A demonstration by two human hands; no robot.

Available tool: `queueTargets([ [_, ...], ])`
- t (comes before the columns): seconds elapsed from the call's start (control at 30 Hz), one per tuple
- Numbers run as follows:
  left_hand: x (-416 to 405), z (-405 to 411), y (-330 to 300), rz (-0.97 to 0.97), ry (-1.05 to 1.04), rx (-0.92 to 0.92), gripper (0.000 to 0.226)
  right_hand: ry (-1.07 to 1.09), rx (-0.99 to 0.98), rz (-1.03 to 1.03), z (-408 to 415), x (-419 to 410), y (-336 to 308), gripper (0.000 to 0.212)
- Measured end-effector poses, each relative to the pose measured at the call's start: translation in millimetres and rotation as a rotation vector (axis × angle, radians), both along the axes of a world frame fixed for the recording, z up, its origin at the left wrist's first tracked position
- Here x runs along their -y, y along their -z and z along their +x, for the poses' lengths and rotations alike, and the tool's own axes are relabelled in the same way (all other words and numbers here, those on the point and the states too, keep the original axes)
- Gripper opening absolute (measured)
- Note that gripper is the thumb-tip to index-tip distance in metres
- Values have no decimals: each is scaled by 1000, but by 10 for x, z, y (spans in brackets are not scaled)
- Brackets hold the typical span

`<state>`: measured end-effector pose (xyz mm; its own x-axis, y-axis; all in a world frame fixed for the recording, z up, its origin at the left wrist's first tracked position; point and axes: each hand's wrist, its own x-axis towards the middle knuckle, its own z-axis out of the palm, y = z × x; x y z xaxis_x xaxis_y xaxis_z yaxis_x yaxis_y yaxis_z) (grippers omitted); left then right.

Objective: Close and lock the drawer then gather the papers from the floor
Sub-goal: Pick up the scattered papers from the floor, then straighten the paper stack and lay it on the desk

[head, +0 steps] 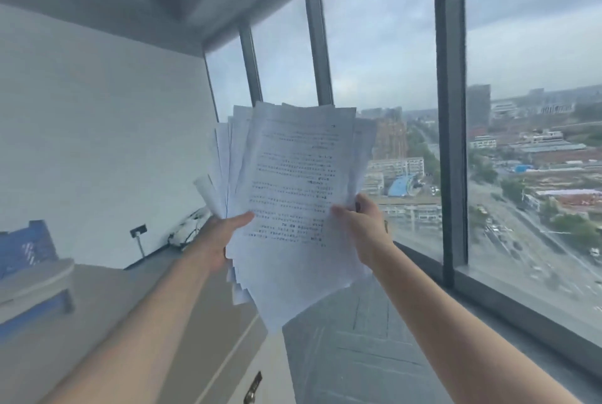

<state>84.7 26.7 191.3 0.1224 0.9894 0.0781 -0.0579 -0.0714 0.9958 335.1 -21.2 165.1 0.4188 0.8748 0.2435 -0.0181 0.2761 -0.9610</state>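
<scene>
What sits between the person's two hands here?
In the head view, a fanned stack of printed white papers spans between left hand and right hand, both gripping it.

Print on the front sheet of the papers [293, 175] is too blurred to read. Fingers of the left hand [224, 234] are hidden behind the stack. The drawer [257, 381] front is cut off at the bottom edge; whether its handle [253, 388] carries a lock is indistinguishable.
</scene>
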Motion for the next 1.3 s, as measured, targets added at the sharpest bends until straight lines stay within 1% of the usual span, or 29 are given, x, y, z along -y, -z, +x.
queueTargets([
  [0.07,298,-252,-394,85,-35,2,34,-37,0,53,-235,130,-350,23],
  [0.2,862,-789,-1100,232,-109,24,30,-147,-27,168,-751,367,-1017,16],
  [0.33,1393,-1334,-1679,365,-209,24,23,-263,-49,257,-1298,557,-1584,18],
  [0.5,2020,-1952,-2169,454,-361,9,17,-429,-55,326,-1945,783,-2045,18],
  [0.6,2357,-2224,-2329,481,-429,4,29,-522,-86,349,-2305,880,-2216,22],
  [0.7,2646,-2468,-2412,506,-493,-21,37,-617,-91,368,-2654,939,-2318,19],
  [0.8,2875,-2713,-2443,531,-592,-12,31,-710,-88,384,-3019,967,-2375,19],
  [0.93,3122,-3051,-2382,534,-725,10,36,-834,-81,401,-3524,971,-2356,17],
  [1.03,3269,-3328,-2259,534,-810,0,32,-929,-66,387,-3907,986,-2254,15],
  [1.13,3365,-3581,-2070,517,-876,-47,29,-1014,-48,329,-4301,994,-2097,22],
  [1.23,3373,-3860,-1815,487,-914,-70,23,-1058,-81,275,-4701,966,-1862,32],
  [1.3,3326,-4075,-1614,454,-936,-64,27,-1065,-88,259,-4956,906,-1656,35],
])
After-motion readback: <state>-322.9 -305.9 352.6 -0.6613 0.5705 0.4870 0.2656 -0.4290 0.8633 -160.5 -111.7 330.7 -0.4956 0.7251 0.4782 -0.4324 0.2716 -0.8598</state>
